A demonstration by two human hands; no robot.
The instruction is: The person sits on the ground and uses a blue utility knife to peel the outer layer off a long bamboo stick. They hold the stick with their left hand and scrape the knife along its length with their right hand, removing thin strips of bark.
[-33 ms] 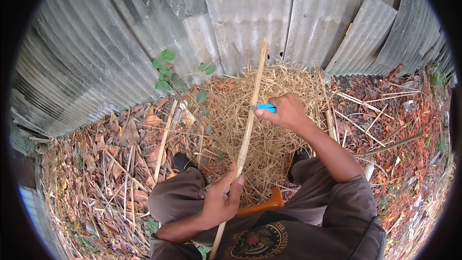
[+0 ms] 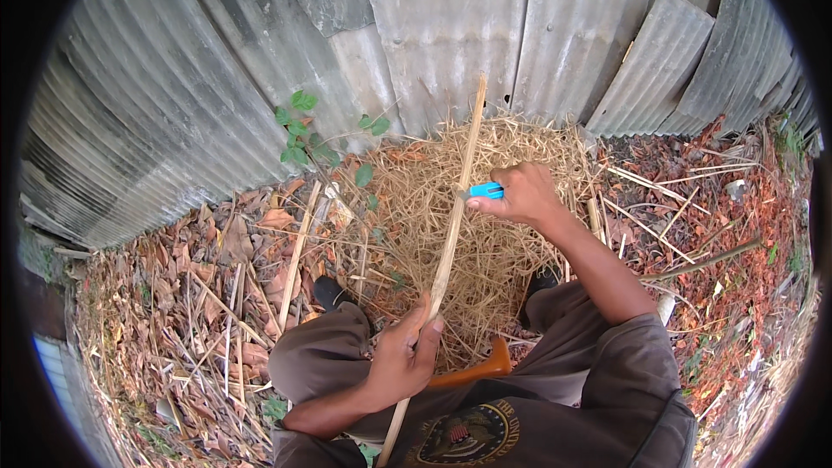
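A long pale wooden stick (image 2: 450, 247) slants from my lap up toward the metal wall. My left hand (image 2: 400, 355) is closed around its lower part, thumb on the right side. Higher up, my right hand (image 2: 527, 194) grips a blue-handled utility knife (image 2: 487, 191), with its short grey blade against the stick's right edge. Between my legs, below the stick, lies a smooth orange-brown curved handle (image 2: 472, 373); the rest of that object is hidden.
Straw-like shavings (image 2: 503, 260) are heaped between my feet. A corrugated metal wall (image 2: 442, 35) stands ahead, with a green leafy plant (image 2: 299, 134) at its base. Dry leaves (image 2: 234, 238) and loose sticks (image 2: 299, 256) cover the ground on both sides.
My right hand and the knife have shifted slightly to the right. The far end of the stick has swung a little right and down.
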